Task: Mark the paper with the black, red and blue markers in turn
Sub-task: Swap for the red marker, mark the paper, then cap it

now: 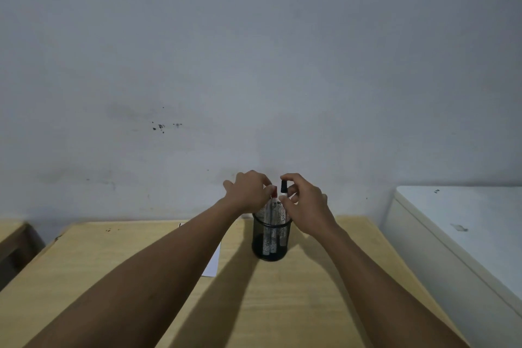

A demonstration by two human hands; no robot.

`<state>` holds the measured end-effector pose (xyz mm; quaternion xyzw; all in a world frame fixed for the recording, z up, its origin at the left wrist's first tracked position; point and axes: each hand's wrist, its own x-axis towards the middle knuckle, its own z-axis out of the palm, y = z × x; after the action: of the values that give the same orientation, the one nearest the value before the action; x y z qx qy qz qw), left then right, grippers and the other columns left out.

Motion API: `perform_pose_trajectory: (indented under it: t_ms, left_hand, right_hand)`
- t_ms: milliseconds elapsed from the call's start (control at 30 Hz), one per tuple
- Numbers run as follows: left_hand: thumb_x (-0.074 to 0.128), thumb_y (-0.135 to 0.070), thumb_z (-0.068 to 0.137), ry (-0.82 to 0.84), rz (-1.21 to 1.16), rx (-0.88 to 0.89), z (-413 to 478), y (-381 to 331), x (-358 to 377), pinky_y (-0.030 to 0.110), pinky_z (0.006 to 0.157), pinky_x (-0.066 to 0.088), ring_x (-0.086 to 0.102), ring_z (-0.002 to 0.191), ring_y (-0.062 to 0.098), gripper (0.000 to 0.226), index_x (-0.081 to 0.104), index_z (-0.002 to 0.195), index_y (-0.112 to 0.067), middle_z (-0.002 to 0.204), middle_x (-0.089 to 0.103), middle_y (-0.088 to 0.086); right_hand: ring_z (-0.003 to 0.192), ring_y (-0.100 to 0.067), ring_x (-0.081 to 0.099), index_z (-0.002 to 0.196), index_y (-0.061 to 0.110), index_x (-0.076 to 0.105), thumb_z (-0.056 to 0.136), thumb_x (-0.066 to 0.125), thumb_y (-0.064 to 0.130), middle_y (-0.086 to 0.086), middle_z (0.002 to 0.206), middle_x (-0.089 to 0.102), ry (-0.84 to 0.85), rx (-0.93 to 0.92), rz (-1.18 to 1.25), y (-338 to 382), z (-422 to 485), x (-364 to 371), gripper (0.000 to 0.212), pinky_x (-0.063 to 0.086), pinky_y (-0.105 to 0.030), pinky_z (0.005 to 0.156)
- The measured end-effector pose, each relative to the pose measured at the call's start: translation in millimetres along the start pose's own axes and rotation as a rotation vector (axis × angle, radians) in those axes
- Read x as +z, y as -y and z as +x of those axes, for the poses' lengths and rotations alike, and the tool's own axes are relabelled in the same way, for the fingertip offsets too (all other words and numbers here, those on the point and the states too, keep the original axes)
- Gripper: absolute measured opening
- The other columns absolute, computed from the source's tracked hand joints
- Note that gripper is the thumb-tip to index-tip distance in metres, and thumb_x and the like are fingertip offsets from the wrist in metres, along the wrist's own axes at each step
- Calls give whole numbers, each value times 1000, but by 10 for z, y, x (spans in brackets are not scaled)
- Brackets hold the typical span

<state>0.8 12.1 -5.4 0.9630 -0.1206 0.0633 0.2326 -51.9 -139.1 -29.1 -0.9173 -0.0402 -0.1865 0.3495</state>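
Fingers of the right hand pinched on the black marker just under its black cap, thumb on the near side, forefinger curled over the top. Fingers of the left hand bent and bunched at the red marker beside it; whether gripping or only touching, cannot tell. Both markers upright, long axis vertical, caps up, lower ends down inside the black mesh pen holder. Printed lettering along the black marker's white barrel, too blurred to read. Two caps counted above the rim, one black, one red; pale barrels visible through the mesh, exact count unclear, blue marker not made out. One holder, standing on the wooden tabletop near its far edge. One sheet of white paper flat on the tabletop left of the holder, mostly hidden under the left forearm. Grey stained wall behind; white cabinet at right.
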Motion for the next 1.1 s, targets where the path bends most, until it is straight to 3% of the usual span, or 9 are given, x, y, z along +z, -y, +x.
perform_pose_trajectory:
  t_ms: [233,367,533,700,833,967,1067,1100]
  left_hand:
    - [58,-46,90,-7,-73,11,64,35,67,49,94,29,48,121,26,23,72,101,-32,125,59,-3]
    - [59,-46,89,10,-67,37,89,16,88,51,95,32,48,122,26,19,71,101,-37,126,58,-4]
    - [65,-45,87,-20,-126,9,106,-23,81,49,97,30,47,124,24,19,73,98,-32,129,54,-4]
    - [65,-40,87,-130,-229,52,35,-94,-65,43,92,24,43,128,17,19,72,95,-25,139,48,-7]
    - [62,-39,89,-289,-326,99,-73,-210,-380,42,93,24,43,127,15,19,73,94,-24,134,50,-9]
    - [59,-51,80,-303,-620,63,-283,-361,-847,53,104,37,52,118,17,31,75,90,-26,126,56,-9]
    - [60,-36,90,-345,-808,67,-527,-429,-1179,40,96,43,57,112,19,20,72,75,-28,111,64,-4]
    - [58,-30,94,-354,-855,43,-618,-420,-1276,35,91,42,56,109,18,22,69,74,-29,106,63,-4]
  right_hand:
    - [92,-11,62,128,34,62,99,54,25,11,104,69,27,47,-15,-51,66,62,32,28,-38,90]
    - [102,-16,64,131,31,60,100,48,22,7,109,70,47,81,-35,-50,67,56,34,30,-40,94]
    - [109,-18,66,130,28,63,100,47,24,5,118,70,41,93,-56,-26,98,31,35,31,-43,100]
    - [104,-18,64,132,28,61,102,47,24,5,124,66,-41,103,12,60,56,-75,33,31,-45,103]
    - [99,-13,61,131,28,63,104,50,38,6,123,66,-143,75,124,269,-3,-267,32,34,-47,106]
    - [99,-11,66,128,31,63,92,58,59,13,108,71,24,13,178,564,-58,-421,46,46,-43,96]
    - [79,-9,70,127,17,64,92,72,32,0,95,79,27,29,493,790,-144,-563,39,51,-21,72]
    - [77,-9,72,123,15,66,91,75,26,-3,94,80,-5,60,628,860,-175,-625,35,49,-21,71]
